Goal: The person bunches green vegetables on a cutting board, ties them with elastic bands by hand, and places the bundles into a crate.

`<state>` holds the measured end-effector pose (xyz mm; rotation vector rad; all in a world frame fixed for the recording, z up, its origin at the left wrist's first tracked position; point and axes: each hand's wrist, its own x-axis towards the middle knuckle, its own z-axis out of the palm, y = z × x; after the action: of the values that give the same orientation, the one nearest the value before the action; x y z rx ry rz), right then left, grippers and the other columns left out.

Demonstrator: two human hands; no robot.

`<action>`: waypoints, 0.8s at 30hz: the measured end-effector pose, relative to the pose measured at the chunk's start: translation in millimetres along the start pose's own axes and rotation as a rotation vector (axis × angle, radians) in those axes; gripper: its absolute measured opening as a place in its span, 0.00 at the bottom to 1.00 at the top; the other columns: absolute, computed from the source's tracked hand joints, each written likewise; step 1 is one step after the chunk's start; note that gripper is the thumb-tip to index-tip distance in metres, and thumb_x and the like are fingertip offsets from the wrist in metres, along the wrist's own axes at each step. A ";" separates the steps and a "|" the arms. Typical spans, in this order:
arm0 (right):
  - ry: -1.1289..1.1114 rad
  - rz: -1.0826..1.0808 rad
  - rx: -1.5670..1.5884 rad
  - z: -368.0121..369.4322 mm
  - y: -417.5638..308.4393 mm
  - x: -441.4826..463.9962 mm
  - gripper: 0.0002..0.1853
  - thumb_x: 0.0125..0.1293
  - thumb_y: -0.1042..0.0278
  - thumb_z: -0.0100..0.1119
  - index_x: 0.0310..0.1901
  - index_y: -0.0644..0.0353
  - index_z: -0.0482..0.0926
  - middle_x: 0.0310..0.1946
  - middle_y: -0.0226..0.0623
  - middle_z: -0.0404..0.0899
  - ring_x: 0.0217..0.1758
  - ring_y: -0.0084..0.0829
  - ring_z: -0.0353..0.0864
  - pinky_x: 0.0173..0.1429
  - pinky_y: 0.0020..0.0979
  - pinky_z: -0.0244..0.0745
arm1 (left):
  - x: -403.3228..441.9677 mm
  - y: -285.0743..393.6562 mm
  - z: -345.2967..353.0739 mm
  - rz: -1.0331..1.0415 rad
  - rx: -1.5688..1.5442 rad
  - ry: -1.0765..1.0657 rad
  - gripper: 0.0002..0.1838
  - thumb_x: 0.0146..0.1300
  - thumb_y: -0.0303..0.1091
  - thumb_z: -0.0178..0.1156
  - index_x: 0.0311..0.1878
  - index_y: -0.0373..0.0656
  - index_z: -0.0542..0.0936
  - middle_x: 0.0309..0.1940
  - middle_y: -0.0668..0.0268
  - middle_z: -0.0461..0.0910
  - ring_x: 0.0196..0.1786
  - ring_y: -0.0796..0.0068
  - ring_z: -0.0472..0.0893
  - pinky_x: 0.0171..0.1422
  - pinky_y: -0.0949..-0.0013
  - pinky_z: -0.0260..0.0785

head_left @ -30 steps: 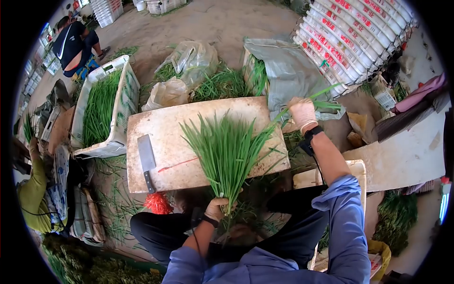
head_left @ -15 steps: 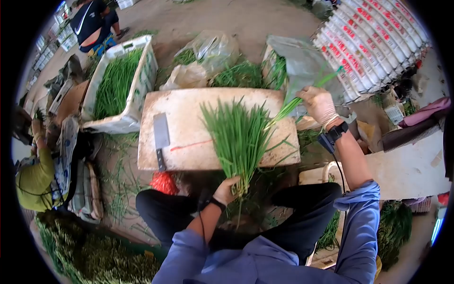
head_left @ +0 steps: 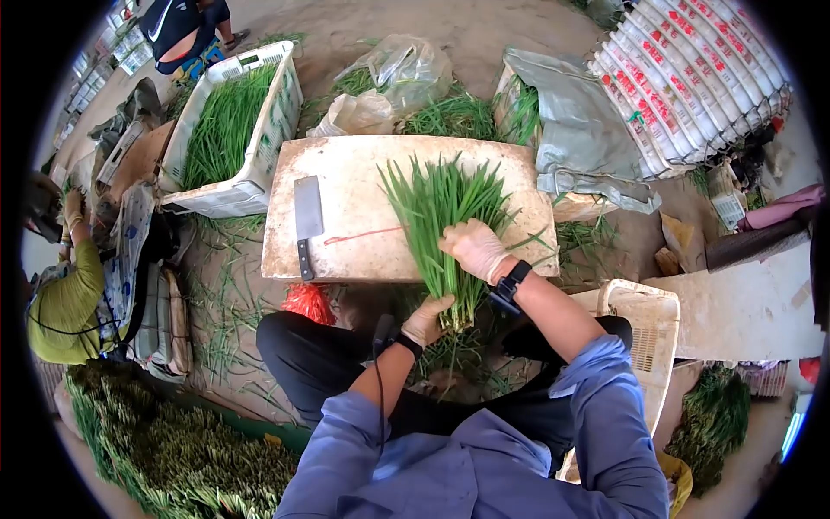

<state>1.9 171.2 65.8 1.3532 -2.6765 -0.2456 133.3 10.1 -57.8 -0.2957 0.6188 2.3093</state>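
My left hand (head_left: 427,322), in a thin pale glove, is closed around the lower stems of a bunch of chives (head_left: 437,203). The leaves fan away from me over the white board (head_left: 354,255), while the pale stem ends hang past its near edge. My right hand (head_left: 475,249), also gloved, lies over the bunch's right side with its fingers curled into the leaves; its fingertips are partly hidden. A cleaver (head_left: 309,212) with a black handle rests flat on the board, left of the chives. Beside it lies a thin red strand (head_left: 367,233).
Left of the board stands a white crate (head_left: 226,192) of chives. A plastic bag (head_left: 415,73) and a grey-covered crate (head_left: 571,112) are behind. Red ties (head_left: 309,303) hang by the near edge. A heap of chives (head_left: 173,441) lies lower left. A co-worker (head_left: 73,294) sits at left.
My right hand has come from the board's right side, where it held a few separate stalks, onto the bunch. The left hand and bunch have shifted slightly; the whole view has shifted too.
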 end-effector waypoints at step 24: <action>0.342 1.105 2.110 44.8 -61.4 -95.8 0.38 0.72 0.52 0.77 0.77 0.57 0.72 0.68 0.35 0.82 0.67 0.36 0.82 0.71 0.45 0.77 | -3.9 -20.3 34.0 -0.028 0.566 -0.012 0.29 0.59 0.19 0.76 0.65 0.37 0.82 0.54 0.63 0.89 0.54 0.67 0.87 0.62 0.61 0.79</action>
<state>98.0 216.5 5.2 -0.5531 -2.0445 2.8181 149.1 37.9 -34.1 -0.0202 1.2115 2.0035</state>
